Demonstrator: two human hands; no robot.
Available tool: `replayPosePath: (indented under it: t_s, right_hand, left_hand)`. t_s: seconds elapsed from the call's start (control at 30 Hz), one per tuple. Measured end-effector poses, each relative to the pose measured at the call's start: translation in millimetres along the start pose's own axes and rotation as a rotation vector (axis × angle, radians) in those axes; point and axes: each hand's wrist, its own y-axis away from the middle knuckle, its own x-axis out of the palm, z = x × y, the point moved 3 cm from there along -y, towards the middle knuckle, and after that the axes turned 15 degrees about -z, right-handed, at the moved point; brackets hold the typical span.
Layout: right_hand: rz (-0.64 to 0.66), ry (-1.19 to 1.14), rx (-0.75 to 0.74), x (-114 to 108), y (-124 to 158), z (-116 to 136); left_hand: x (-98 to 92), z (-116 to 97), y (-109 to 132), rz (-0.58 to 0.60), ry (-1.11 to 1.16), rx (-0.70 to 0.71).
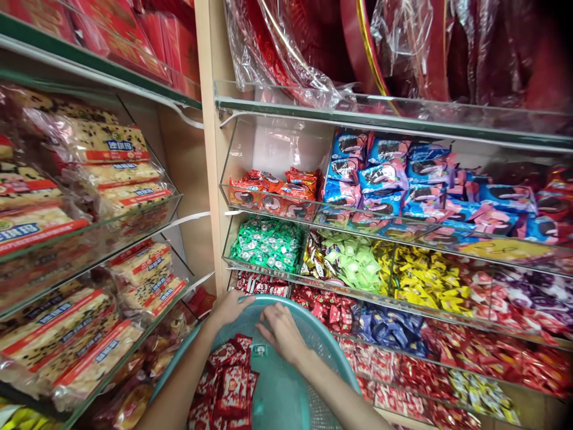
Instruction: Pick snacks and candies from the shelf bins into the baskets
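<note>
A teal plastic basket (286,394) sits low in the middle, tilted toward the shelves. Several red and white wrapped candies (226,385) lie in its left side. My left hand (230,307) grips the basket's far rim, fingers curled over the edge. Inside the basket near that rim, my right hand (283,334) has its fingers bent downward, close to a small green-wrapped candy (259,350). Whether it holds anything is hidden. Just beyond the rim is a bin of red and white candies (264,285).
Clear acrylic shelf bins hold green candies (267,243), yellow candies (423,278), blue and red biscuit packs (385,179) and red candies (447,364). On the left, racks carry wrapped nougat bars (107,161). A wooden upright (210,149) divides the two shelf units.
</note>
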Motion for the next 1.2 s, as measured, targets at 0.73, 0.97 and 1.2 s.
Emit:
replayPosePath:
  t_s: [0.73, 0.97, 1.2]
  right_hand:
    - [-0.150, 0.635, -0.151, -67, -123, -5]
    - [-0.172, 0.636, -0.142, -65, -124, -7]
    - [-0.187, 0.635, -0.147, -67, -125, -5]
  left_hand:
    - [-15.7, -1, 4, -0.025, 0.031, -0.031]
    - [-17.9, 1, 6, -0.022, 0.031, -0.061]
    - [-20.8, 3, 9, -0.031, 0.022, -0.075]
